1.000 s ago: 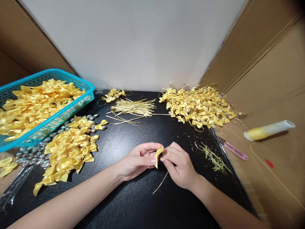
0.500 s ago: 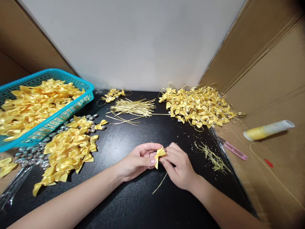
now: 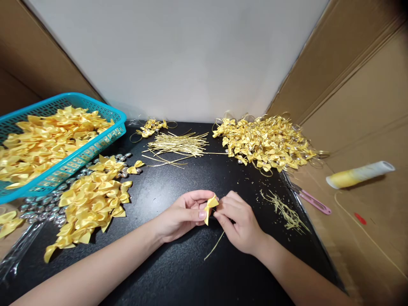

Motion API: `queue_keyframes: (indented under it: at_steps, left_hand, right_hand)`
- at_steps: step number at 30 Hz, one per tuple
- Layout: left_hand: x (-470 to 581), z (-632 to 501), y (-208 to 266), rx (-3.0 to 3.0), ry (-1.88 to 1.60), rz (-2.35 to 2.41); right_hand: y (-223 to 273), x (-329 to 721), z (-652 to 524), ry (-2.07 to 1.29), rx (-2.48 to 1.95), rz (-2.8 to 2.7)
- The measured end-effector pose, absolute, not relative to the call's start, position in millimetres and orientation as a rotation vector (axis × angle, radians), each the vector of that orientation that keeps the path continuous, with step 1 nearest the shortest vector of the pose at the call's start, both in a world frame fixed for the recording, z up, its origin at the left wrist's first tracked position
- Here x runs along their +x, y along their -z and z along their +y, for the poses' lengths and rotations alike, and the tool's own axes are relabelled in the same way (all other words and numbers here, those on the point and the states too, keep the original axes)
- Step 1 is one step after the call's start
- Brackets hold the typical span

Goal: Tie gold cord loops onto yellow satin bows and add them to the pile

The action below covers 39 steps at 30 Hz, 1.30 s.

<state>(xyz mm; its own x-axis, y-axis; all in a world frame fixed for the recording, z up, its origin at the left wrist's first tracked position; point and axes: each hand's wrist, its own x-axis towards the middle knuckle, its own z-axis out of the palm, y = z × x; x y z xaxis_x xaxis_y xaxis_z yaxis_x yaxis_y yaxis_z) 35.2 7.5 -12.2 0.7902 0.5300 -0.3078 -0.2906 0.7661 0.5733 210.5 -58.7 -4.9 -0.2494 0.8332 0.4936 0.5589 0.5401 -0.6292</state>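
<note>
Near the middle of the black table, my left hand pinches a yellow ribbon bow between thumb and fingers. Close on its right, my right hand is closed, thumb against forefinger, on a thin gold cord. The cord's loose end hangs down toward the table's near side. Whether the cord is fastened to the bow is hidden by the fingers. To the left lies a heap of yellow ribbon bows, with silvery beads behind and beside it.
A turquoise basket of bows stands at the left. Gold cords lie at the back, near a pile of corded bows. Cord scraps, pink-handled snips and a cardboard tube are at the right.
My left hand and the bow have shifted slightly left, opening a small gap from my right hand. The right hand has barely moved and keeps its grip on the cord.
</note>
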Motion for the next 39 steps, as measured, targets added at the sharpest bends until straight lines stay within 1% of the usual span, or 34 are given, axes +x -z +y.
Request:
queue_keyframes:
  at_steps: [21, 39]
  left_hand:
    - [37.6, 5.8, 9.8, 0.523, -0.417, 0.515]
    - [42.3, 4.8, 9.6, 0.575, -0.467, 0.592]
  right_hand:
    - [10.0, 211.2, -57.3, -0.366, -1.135, -1.961]
    - [11.7, 208.8, -56.5, -0.344, -1.183, -1.928]
